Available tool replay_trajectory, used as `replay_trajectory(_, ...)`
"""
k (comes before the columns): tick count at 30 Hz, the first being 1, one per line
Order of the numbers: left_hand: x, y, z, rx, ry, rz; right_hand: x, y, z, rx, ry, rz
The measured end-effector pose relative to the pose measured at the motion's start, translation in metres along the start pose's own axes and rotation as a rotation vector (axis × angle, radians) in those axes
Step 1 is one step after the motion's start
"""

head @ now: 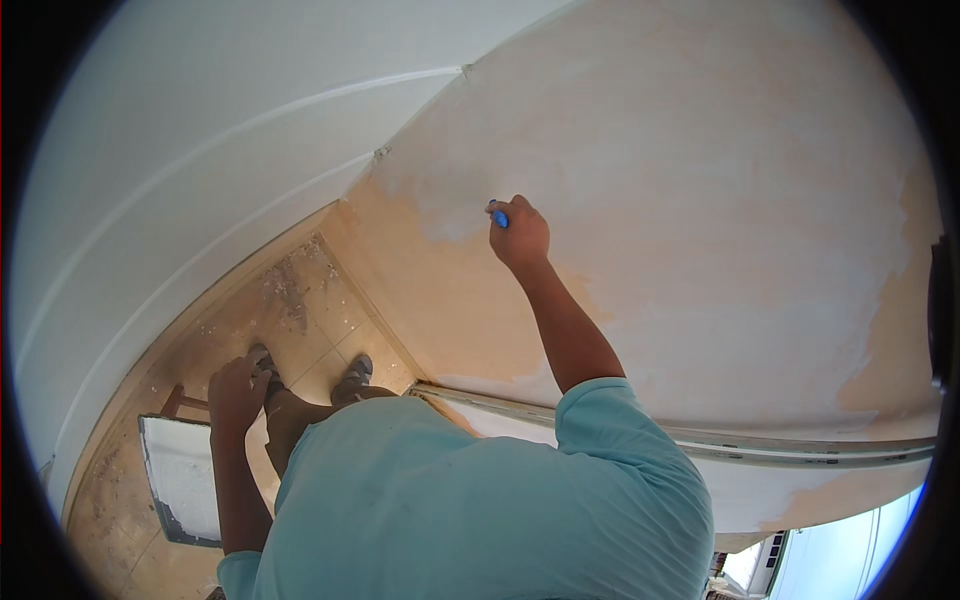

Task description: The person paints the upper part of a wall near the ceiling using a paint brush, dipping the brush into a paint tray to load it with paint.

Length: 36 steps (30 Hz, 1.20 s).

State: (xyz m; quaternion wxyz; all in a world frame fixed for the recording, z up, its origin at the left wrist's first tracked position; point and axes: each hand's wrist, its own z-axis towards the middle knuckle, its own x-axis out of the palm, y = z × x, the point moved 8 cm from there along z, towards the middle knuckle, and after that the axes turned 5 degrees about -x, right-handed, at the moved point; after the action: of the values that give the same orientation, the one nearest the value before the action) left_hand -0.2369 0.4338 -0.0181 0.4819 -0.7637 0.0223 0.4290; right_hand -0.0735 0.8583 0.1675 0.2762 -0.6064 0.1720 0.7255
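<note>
My right hand (pixel 521 234) is raised against the wall and closed around the blue handle (pixel 499 217) of a hand tool. The tool's working end is hidden, so I cannot tell its kind. Around it the wall (pixel 675 225) has whitish patches of coating over a peach-coloured surface. Lower down, my left hand (pixel 237 394) hangs at my side with its fingers curled, and whether it holds anything I cannot make out. Near my left forearm is a dark-edged board (pixel 180 480) with a white layer on top; brown wooden legs (pixel 174 403) show by it.
A white wall (pixel 187 135) with two raised lines meets the coated wall at a corner. My shoes (pixel 358 371) stand on a tiled floor (pixel 315 367) spotted with white. A window track (pixel 750 446) runs along the right, with daylight beyond it.
</note>
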Motion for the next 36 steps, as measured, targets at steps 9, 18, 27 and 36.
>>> replay_trajectory(9, 0.006, 0.003, 0.005, 0.028, -0.061, -0.022, -0.367, 0.026, 0.042, 0.084, -0.835, -0.425)
replay_trajectory(18, -0.001, 0.020, -0.016, -0.063, -0.058, -0.051, -0.041, 0.065, 0.038, -0.375, -0.310, -0.499)
replay_trajectory(27, -0.013, 0.036, -0.032, -0.124, -0.110, -0.032, -0.007, 0.023, 0.092, -0.072, -0.175, 0.209)
replay_trajectory(36, -0.012, -0.009, 0.006, 0.019, -0.087, 0.017, -0.434, 0.016, 0.092, 0.004, -0.814, -0.235)
